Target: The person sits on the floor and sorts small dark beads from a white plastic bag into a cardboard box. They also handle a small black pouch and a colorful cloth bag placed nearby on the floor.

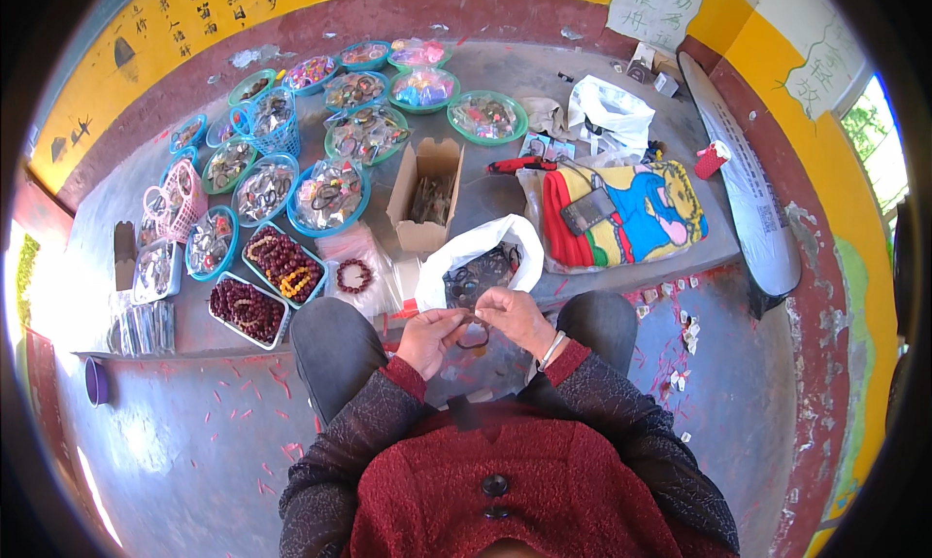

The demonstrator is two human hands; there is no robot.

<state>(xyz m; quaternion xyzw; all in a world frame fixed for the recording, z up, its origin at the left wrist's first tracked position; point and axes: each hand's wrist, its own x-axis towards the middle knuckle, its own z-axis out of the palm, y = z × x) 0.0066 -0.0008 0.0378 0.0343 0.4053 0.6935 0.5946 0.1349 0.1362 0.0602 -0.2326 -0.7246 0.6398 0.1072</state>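
Above my lap, my left hand (pixel 428 339) and my right hand (pixel 520 321) come close together, both pinched at the fingertips. A thin dark cord bracelet (pixel 474 343) hangs as a loop just below them, its upper ends between my fingers. What exactly each fingertip grips is too small to see. Directly beyond the hands stands an open white plastic bag (pixel 525 242) with several dark cord pieces (pixel 476 276) inside. To its left, a single dark red beaded bracelet (pixel 353 275) lies on a stack of clear plastic sleeves (pixel 374 246).
An open cardboard box (pixel 413 184) stands behind the bag. Several baskets of packaged trinkets (pixel 330 197) fill the left; two trays of dark red beads (pixel 250 308) sit nearer. A colourful folded cloth (pixel 631 208) with a phone (pixel 588 211) lies right. Scraps (pixel 677 380) litter the floor.
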